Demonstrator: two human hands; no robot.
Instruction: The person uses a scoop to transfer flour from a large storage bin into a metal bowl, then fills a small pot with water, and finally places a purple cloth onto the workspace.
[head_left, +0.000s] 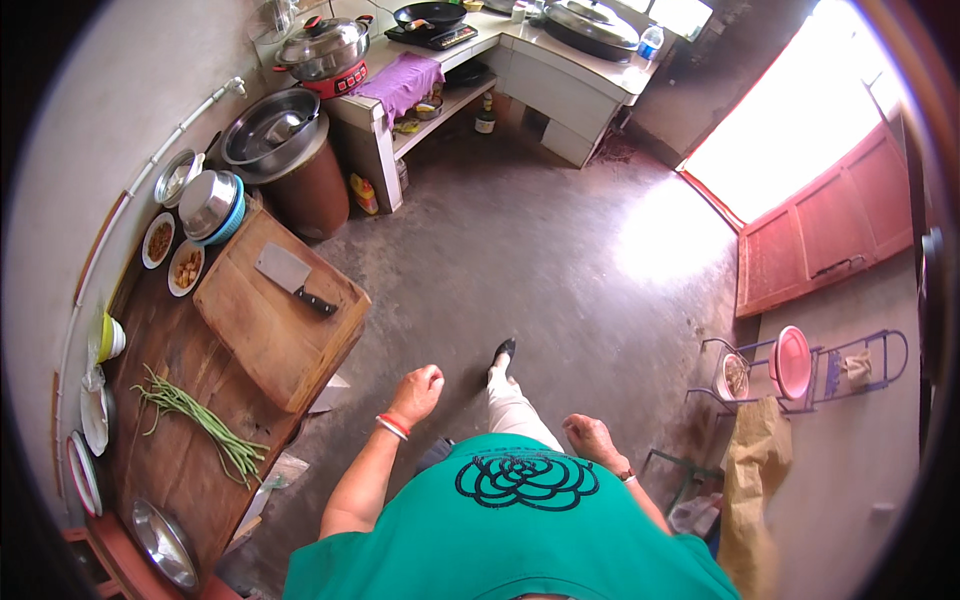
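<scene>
My left hand, with a red and white band at the wrist, hangs over the floor right of the wooden table, fingers curled and nothing seen in it. My right hand is beside my green shirt, its fingers loosely bent; no object shows in it. Nearest on the left is a thick wooden chopping board with a cleaver lying flat on it. A bundle of long green beans rests on the wooden table, close to an empty steel bowl.
Two plates of food and stacked basins stand past the board. Ahead are a brown vat and a tiled counter with a pot and a wok. A red door and a metal rack are at right.
</scene>
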